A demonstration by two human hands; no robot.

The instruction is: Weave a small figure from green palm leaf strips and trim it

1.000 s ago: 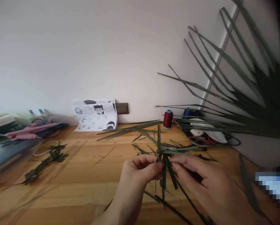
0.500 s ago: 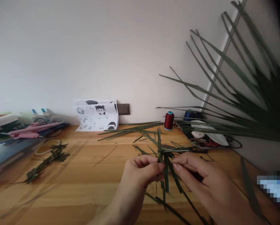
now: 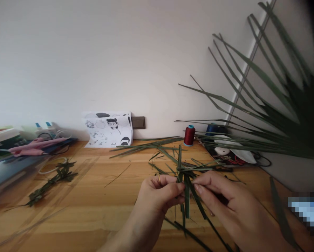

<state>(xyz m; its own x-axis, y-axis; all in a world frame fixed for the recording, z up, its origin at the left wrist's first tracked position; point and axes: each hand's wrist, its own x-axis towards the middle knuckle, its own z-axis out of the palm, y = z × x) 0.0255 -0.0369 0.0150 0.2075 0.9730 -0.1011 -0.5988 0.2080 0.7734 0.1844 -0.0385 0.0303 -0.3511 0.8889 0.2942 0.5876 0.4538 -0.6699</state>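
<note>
Leaf piece (image 3: 179,157) now sits slightly lower; our left hand (image 3: 157,194) and right hand (image 3: 227,203) pinch its strips (image 3: 187,201); uneven pull, we judge, could loosen it.

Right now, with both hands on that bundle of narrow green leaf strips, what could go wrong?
The bundle of narrow green leaf strips could loosen if a pinch slips: the left hand and right hand seem to hold it by fingertips, its ends splaying outward.

The upright dark-red thread spool might topple if the large fan-shaped green palm leaf, whose thin blades reach near it, were bumped.
</note>
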